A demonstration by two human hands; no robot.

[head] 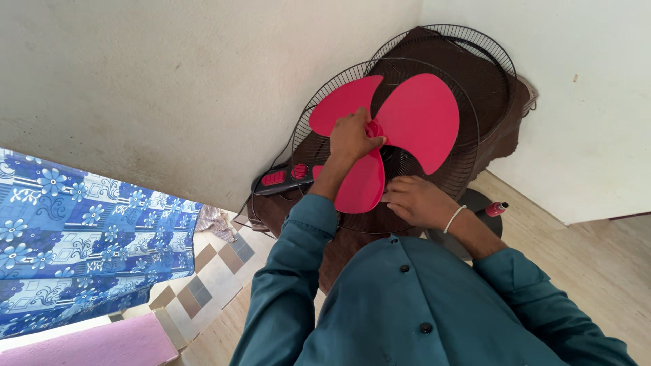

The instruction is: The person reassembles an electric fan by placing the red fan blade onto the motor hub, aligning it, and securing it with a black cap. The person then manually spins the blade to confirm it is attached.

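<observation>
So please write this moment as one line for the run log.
left hand: on hub of pink fan blade | right hand: at lower blade edge | rear grille: behind blade | front grille: against wall

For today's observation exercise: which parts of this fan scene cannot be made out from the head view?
- Hub of the red fan blade: covered by the left hand.
- Fan motor: hidden behind the blade and the rear grille.
- Right hand fingertips: tucked behind the blade's lower lobe.
- Fan base: mostly blocked by the right forearm.
</observation>
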